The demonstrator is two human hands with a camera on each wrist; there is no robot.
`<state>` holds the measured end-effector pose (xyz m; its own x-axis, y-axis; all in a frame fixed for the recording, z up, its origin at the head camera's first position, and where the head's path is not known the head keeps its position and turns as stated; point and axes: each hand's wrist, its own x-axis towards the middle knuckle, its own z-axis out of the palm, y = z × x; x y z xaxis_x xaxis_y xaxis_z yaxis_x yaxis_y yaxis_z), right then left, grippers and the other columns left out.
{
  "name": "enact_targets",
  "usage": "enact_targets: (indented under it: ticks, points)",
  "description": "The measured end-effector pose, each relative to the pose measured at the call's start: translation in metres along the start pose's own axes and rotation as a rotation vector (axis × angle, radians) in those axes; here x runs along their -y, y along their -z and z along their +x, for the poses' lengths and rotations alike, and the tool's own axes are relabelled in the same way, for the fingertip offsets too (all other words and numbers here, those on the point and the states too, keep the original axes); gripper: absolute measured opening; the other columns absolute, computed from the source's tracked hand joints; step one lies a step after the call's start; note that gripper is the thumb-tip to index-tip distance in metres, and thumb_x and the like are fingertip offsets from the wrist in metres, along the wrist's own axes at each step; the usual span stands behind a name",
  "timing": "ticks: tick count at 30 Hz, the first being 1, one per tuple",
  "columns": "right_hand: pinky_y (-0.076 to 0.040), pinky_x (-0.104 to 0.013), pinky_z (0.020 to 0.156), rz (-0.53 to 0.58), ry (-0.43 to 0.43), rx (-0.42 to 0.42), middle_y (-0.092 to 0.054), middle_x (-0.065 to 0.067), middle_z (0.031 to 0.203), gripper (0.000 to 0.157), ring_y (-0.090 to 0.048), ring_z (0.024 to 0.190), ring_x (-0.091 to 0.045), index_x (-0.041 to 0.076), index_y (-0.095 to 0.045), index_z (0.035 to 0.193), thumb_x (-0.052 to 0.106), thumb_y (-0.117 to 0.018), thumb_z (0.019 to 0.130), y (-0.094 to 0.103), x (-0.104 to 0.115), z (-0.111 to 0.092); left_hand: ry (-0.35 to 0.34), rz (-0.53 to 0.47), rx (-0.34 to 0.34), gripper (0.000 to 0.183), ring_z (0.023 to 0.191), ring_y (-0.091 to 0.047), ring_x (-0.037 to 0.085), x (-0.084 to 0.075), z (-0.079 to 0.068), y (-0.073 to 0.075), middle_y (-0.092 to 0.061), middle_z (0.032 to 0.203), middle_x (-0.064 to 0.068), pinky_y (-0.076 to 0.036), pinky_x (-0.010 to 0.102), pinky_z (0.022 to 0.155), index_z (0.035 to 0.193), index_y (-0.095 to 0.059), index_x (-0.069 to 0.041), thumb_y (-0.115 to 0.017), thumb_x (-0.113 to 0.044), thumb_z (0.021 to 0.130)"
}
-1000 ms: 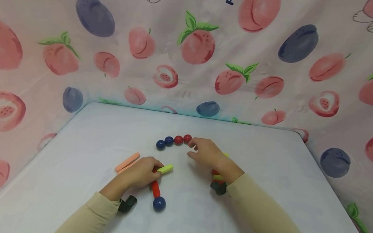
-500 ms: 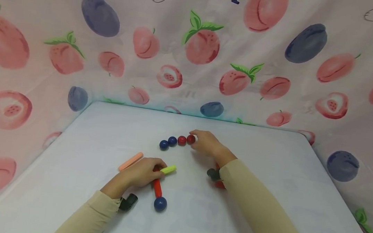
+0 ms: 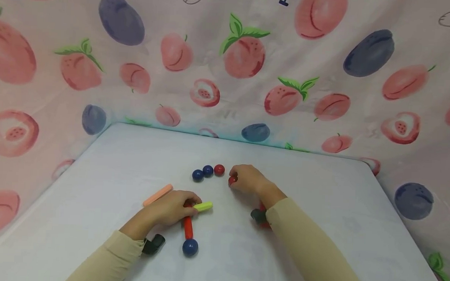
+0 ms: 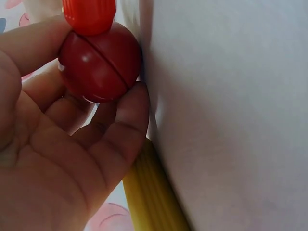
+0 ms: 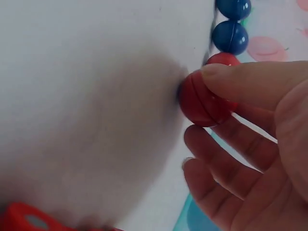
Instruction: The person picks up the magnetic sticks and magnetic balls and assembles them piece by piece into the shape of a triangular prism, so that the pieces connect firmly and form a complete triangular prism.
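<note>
My left hand [image 3: 177, 207] grips a red ball [image 4: 101, 62], with the end of a red rod [image 4: 90, 14] against it in the left wrist view. In the head view a red rod [image 3: 188, 228] runs from this hand down to a blue ball [image 3: 190, 247]. A yellow rod [image 3: 203, 206] sticks out past its fingertips. My right hand [image 3: 249, 179] pinches a second red ball [image 5: 204, 101] between thumb and fingers, low over the table. Left of it, two blue balls [image 3: 202, 172] and one red ball [image 3: 219, 170] sit in a row.
A peach-coloured stick [image 3: 157, 195] lies behind the left hand. Red pieces [image 3: 265, 223] lie partly hidden under the right wrist. The white table [image 3: 149, 149] meets a fruit-printed cloth [image 3: 218, 115] at its back and sides.
My right hand has reached the red ball at the row's right end, gripped it and drawn it a little toward me, away from the row. The left hand stays nearly in place.
</note>
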<state>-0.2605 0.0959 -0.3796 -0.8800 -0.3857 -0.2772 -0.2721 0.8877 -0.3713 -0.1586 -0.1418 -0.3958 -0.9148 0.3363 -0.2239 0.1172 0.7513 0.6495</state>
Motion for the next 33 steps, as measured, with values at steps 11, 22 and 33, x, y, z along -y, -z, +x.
enact_targets:
  ticks: [11,22,33]
  points:
    - [-0.051,-0.037,0.092,0.048,0.053,-0.013,-0.063,-0.003,0.110,0.036,-0.054,0.104,-0.022,0.010,-0.066,0.124,0.020,-0.075,0.091,-0.007,0.007,-0.025,0.010,-0.011,0.015,0.024,0.085,-0.054,0.014,0.001,0.002,-0.001,-0.062,0.092,-0.005,-0.047,0.032,0.078,0.114,-0.074,-0.014,-0.075,-0.016,0.090]
    - [-0.056,-0.032,0.082,0.180,0.110,-0.028,-0.063,0.001,0.107,0.038,-0.058,0.102,-0.020,0.011,-0.066,0.123,0.018,-0.078,0.088,-0.019,0.016,-0.053,-0.011,-0.008,0.003,0.023,0.082,-0.055,0.013,0.002,0.002,0.000,-0.063,0.090,-0.006,-0.048,0.031,0.076,0.112,-0.076,-0.014,-0.076,-0.016,0.089]
    - [-0.055,-0.028,0.079,0.222,0.141,-0.023,-0.063,0.004,0.106,0.037,-0.059,0.098,-0.017,0.012,-0.066,0.123,0.019,-0.077,0.089,-0.032,0.024,-0.059,0.008,0.004,0.003,0.023,0.082,-0.054,0.015,-0.002,0.003,-0.001,-0.062,0.089,-0.004,-0.047,0.031,0.075,0.111,-0.076,-0.013,-0.077,-0.017,0.089]
